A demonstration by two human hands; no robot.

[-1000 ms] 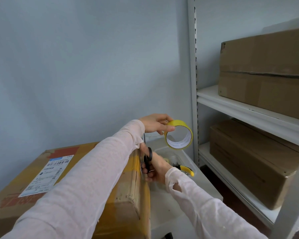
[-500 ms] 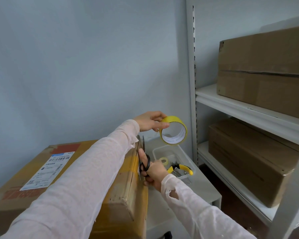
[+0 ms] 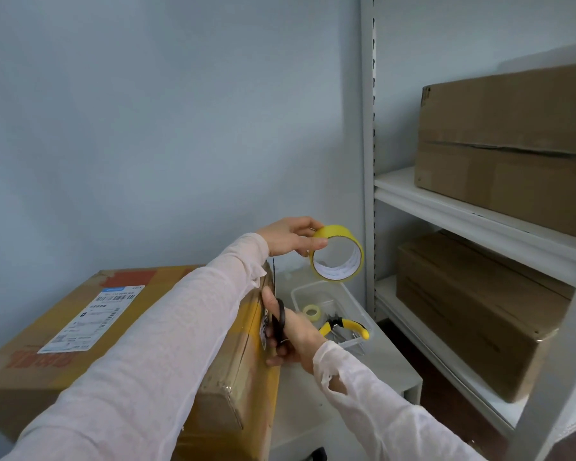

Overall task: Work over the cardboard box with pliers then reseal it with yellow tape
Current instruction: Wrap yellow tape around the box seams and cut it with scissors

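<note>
A large cardboard box (image 3: 47,334) with a white shipping label and yellow tape on its right side stands at the lower left. My left hand (image 3: 288,236) reaches over it and pinches the roll of yellow tape (image 3: 338,252), held up in the air beyond the box's far right corner. My right hand (image 3: 296,334) grips black-handled scissors (image 3: 278,322) against the box's right face, blades pointing up along the edge. Yellow-handled pliers (image 3: 345,327) lie in a clear plastic bin (image 3: 353,302) just right of that hand.
The bin, which also holds a small pale tape roll (image 3: 312,311), sits on a white table (image 3: 389,371). A grey metal shelf unit (image 3: 446,207) on the right carries two brown boxes (image 3: 512,141), one per level. A plain wall stands behind.
My left hand has kept the tape roll raised, shifting it slightly right. My right hand with the scissors stays at the box's right face. The view has tilted a little.
</note>
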